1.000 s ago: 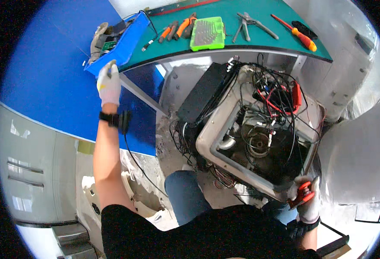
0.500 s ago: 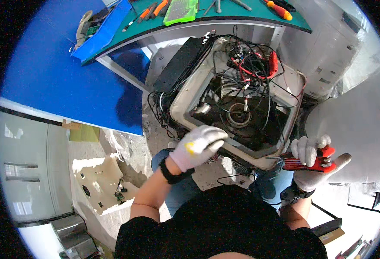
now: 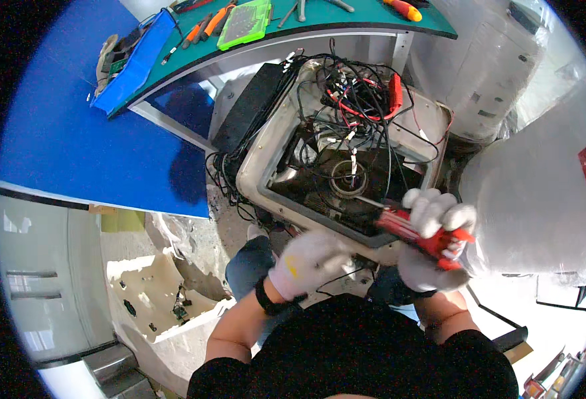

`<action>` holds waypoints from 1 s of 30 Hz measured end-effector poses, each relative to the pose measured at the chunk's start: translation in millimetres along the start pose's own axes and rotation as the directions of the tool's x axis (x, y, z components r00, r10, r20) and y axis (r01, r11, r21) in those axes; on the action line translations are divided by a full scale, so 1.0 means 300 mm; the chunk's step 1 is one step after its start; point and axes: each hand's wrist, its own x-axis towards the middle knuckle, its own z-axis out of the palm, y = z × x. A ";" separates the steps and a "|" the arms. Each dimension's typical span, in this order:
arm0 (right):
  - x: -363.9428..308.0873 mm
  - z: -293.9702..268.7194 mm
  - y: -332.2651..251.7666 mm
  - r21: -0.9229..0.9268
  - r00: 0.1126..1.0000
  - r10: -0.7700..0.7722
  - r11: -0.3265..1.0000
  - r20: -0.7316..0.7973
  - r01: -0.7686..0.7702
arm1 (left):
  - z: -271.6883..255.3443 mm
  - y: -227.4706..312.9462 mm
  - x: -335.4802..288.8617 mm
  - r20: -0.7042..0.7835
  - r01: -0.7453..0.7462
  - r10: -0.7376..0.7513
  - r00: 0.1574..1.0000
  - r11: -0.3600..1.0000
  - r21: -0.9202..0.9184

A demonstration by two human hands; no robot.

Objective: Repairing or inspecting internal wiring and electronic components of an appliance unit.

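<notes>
My right hand [image 3: 433,243], in a white glove, is closed round a red folding hex key set [image 3: 406,226]. One thin metal key [image 3: 371,201] sticks out of it toward the round metal hub [image 3: 349,178]; I cannot tell whether its tip touches anything. The hub lies inside the opening of a large beige housing [image 3: 256,163]. My left hand [image 3: 309,263], gloved too, hovers before the housing's near edge, its fingers smeared by motion. Tangled black cables [image 3: 356,100] with white tags and a red curved handle-like part [image 3: 395,95] cover the housing's far side.
Beyond the housing stands a green-topped bench [image 3: 306,26] with pliers [image 3: 216,23], a green clear-lidded case [image 3: 244,24] and a screwdriver [image 3: 403,9]. Plastic-wrapped units [image 3: 539,206] stand to the right. A broken beige shell [image 3: 146,289] lies on the floor at left.
My right hand has moved left with the hex key set, bringing its key over the housing's opening. My left hand has drawn back toward me, and the whole view has shifted slightly.
</notes>
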 end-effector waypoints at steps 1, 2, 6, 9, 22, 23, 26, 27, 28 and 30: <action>-0.019 0.011 0.011 0.063 0.996 -0.005 0.998 0.090 -0.001 | 0.009 0.047 -0.008 0.027 0.065 -0.062 0.998 0.988 -0.138; -0.045 0.010 0.028 0.125 0.984 -0.016 0.992 0.179 -0.007 | 0.018 0.088 -0.020 0.063 0.133 -0.120 0.991 0.954 -0.270; -0.103 0.022 0.055 -0.112 0.809 0.076 0.994 0.583 -0.013 | 0.048 0.067 -0.001 0.117 0.210 -0.455 0.883 0.161 -0.964; -0.133 0.062 0.075 -0.453 0.837 0.154 0.883 0.525 0.122 | -0.028 0.008 0.018 0.074 0.094 -0.494 0.866 0.016 -0.995; -0.082 -0.018 0.037 -0.876 0.813 0.582 0.386 -0.012 -0.289 | -0.082 -0.149 0.165 -0.312 0.187 -0.214 0.926 0.976 -0.114; -0.082 -0.040 0.042 -0.869 0.823 0.568 0.394 -0.026 -0.299 | -0.074 -0.209 0.178 -0.368 0.268 -0.228 0.901 0.962 0.060; -0.049 -0.055 0.009 -0.861 0.783 0.620 0.424 0.051 -0.280 | -0.034 -0.288 0.202 -0.312 0.386 -0.269 0.911 0.821 0.420; -0.036 -0.044 -0.002 -0.867 0.753 0.656 0.401 0.047 -0.296 | -0.015 -0.251 0.237 -0.215 0.434 -0.377 0.901 0.788 0.437; -0.027 -0.026 -0.007 -0.871 0.720 0.692 0.382 0.048 -0.309 | -0.007 -0.221 0.258 -0.121 0.479 -0.482 0.868 0.746 0.463; -0.041 -0.017 0.020 -0.854 0.744 0.651 0.464 0.149 -0.235 | -0.006 -0.239 0.254 0.045 0.277 -0.297 0.954 0.928 0.248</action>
